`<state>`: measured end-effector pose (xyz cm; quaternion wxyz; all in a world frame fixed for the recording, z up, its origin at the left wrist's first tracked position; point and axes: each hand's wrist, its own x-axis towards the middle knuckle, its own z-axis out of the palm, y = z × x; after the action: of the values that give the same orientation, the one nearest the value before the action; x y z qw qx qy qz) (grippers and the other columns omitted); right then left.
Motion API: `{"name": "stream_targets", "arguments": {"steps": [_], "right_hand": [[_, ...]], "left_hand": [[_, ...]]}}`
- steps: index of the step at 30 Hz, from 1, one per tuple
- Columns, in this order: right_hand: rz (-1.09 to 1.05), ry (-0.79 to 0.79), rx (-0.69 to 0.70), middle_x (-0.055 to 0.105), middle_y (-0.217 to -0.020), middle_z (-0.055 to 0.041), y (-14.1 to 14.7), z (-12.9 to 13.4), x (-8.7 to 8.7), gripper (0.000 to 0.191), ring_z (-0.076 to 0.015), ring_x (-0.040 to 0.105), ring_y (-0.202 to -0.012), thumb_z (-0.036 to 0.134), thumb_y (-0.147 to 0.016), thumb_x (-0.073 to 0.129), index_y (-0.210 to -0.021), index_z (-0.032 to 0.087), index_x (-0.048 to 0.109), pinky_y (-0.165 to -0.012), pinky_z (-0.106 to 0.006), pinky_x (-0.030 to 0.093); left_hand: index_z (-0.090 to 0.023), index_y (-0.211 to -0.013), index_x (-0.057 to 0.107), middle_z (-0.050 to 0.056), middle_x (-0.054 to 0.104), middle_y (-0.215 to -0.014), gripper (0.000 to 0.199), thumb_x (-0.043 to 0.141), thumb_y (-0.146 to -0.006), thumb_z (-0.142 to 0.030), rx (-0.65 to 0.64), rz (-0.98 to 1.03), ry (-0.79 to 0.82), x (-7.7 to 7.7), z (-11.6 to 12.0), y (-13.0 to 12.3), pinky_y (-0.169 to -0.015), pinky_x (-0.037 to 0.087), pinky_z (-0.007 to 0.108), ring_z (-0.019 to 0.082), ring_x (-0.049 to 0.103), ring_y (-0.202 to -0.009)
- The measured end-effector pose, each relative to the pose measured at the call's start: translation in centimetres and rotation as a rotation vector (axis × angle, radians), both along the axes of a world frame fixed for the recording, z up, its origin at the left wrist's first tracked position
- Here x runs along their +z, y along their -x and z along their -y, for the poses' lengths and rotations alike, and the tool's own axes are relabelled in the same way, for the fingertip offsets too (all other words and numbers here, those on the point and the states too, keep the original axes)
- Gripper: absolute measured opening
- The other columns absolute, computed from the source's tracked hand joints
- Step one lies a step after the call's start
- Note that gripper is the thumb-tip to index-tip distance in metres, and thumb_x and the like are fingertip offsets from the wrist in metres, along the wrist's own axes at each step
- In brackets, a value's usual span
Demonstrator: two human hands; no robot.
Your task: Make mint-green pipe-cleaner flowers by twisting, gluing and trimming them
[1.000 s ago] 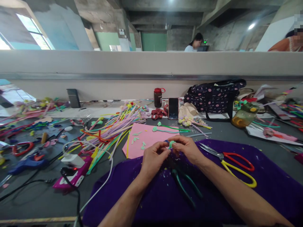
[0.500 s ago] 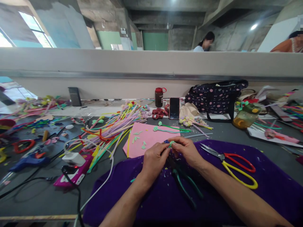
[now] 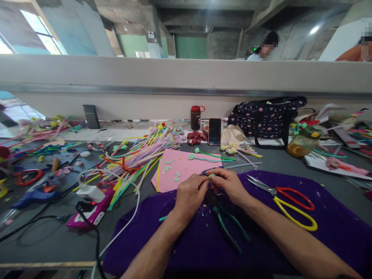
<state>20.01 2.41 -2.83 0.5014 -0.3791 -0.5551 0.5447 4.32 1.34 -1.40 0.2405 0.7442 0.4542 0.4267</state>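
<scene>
My left hand [image 3: 191, 193] and my right hand [image 3: 231, 185] meet over the near edge of a pink sheet [image 3: 174, 162]. Both are closed in a pinch around a small pale-green fuzzy piece [image 3: 211, 176], mostly covered by the fingers. A small dark-blue item [image 3: 204, 173] shows at the left fingertips; its kind is unclear. Beneath the hands, green-handled pliers [image 3: 229, 228] lie on a purple cloth [image 3: 197, 252]. Scissors [image 3: 280, 193] with one red and one yellow handle rest right of my right hand. Green pipe-cleaner stems [image 3: 213, 159] and small green scraps [image 3: 167, 169] lie on the sheet.
Left are a pile of coloured pipe cleaners [image 3: 145, 151], a magenta power strip [image 3: 90, 217] with cables, and a blue glue gun [image 3: 36, 197]. Behind stand a phone [image 3: 214, 131], a red-lidded bottle [image 3: 195, 118], a patterned bag [image 3: 261, 120] and a jug [image 3: 303, 143].
The fingers have shifted slightly around the green piece, which shows a little differently. Beyond the partition, a person has moved to the right. The view has tilted slightly.
</scene>
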Motion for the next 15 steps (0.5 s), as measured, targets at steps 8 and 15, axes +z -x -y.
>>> {"name": "stream_targets", "arguments": {"steps": [8,15], "right_hand": [[-0.069,0.072,0.012,0.059,-0.065,-0.0003,-0.07,0.03,0.59,0.028,-0.0124,0.055,-0.055,0.037,-0.074,0.06,-0.093,0.017,0.064,-0.042,-0.021,0.043],[-0.024,0.112,0.028,0.058,-0.066,-0.0009,-0.47,-0.41,0.59,0.029,-0.0126,0.056,-0.053,0.04,-0.076,0.057,-0.092,0.017,0.064,-0.037,-0.02,0.039]], "left_hand": [[-0.027,-0.083,0.069,0.003,0.064,-0.077,0.016,0.055,-0.077,-0.025,0.009,0.04,0.005,0.01,-0.19,0.08,-0.073,0.037,0.026,0.017,0.056,-0.075],[-0.026,-0.087,0.068,0.004,0.066,-0.08,0.018,0.052,-0.079,-0.026,0.004,-0.052,-0.056,-0.2,-0.42,0.26,-0.073,0.038,0.027,0.018,0.058,-0.077]]}}
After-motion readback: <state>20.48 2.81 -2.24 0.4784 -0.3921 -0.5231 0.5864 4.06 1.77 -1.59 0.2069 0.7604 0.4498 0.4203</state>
